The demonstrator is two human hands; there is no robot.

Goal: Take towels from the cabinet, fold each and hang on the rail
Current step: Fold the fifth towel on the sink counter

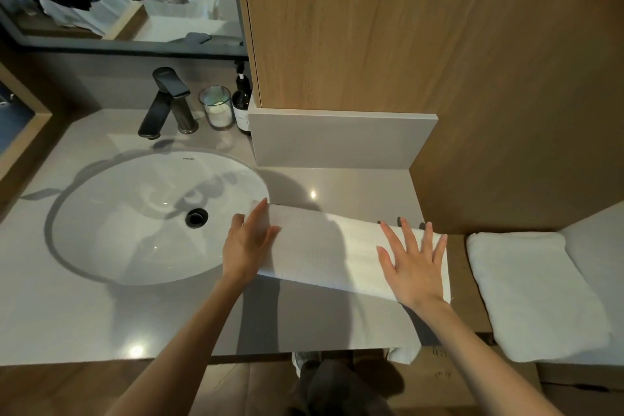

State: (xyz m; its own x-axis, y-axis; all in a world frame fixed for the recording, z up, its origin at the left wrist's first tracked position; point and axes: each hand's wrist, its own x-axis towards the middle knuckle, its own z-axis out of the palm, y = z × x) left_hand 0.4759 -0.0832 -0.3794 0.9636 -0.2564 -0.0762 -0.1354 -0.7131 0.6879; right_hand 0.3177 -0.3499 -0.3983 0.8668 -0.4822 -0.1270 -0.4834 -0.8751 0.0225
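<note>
both hands [410, 267] flat on towel [324, 246], near edge partly hidden

Single head-worn wide-angle view, looking steeply down and forward over a countertop [101, 314] from close above. Sink [101, 240] sits left, wooden cabinet [439, 27] far right, mirror [135, 10] far left; edges bend from lens distortion.

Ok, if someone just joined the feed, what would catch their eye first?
Probably the long white folded towel on the grey counter, with the left hand at its left end and the right hand flat on its right end. Next, the white oval sink to the left, and a second folded white towel at far right.
</note>
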